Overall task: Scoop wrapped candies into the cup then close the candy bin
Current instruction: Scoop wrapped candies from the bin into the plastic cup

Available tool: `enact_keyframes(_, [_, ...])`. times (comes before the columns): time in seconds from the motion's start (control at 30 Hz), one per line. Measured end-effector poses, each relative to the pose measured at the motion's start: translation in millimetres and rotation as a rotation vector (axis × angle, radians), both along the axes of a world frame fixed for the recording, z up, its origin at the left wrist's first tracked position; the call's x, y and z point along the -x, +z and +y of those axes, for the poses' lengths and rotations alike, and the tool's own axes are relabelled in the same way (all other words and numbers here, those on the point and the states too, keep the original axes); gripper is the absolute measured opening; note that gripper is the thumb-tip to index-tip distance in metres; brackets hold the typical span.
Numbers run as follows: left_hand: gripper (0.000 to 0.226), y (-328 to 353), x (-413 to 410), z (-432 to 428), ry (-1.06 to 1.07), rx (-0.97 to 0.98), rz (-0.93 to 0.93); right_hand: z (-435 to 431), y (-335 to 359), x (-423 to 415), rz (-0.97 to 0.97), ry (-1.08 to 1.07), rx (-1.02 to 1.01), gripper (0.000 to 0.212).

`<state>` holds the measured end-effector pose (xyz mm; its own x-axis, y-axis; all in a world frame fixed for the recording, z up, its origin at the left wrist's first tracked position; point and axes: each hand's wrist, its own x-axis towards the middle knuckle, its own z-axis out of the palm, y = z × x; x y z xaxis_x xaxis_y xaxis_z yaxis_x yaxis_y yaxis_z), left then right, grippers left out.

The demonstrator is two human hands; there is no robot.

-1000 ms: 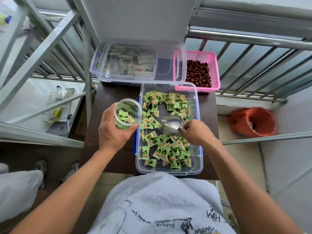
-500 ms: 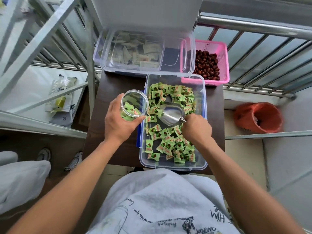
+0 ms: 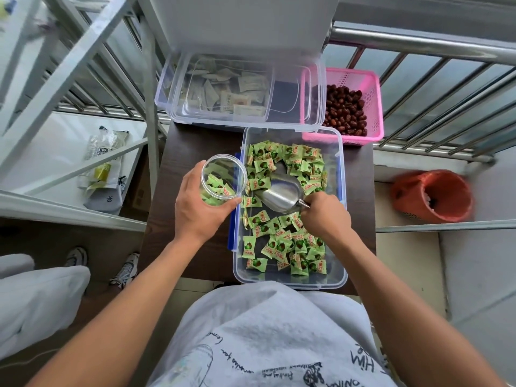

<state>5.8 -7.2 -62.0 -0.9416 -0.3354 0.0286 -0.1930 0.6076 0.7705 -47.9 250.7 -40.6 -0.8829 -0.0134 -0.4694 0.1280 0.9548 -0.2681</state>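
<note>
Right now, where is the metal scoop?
In the head view, the scoop is inside the open candy bin, near its middle, held by the right hand, with the cup just to its left.

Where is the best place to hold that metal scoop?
By its thin handle, from the near right side, as the right hand does now. The scoop is a wide, smooth bowl whose open mouth points away into the candies, so only the handle gives a firm grip.
</note>
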Motion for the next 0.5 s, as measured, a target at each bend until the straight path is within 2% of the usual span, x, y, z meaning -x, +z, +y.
enact_keyframes(0.27, [0.099, 3.7, -0.5, 1.5, -0.005, 0.025, -0.004, 0.1, -3.6, 0.6, 0.086, -0.005, -0.049, 0.024])
enact_keyframes(0.5, [0.1, 0.9, -0.3, -0.1, -0.01, 0.005, 0.0, -12.6, -10.8, 1.6, 0.207, 0.107, -0.063, 0.024])
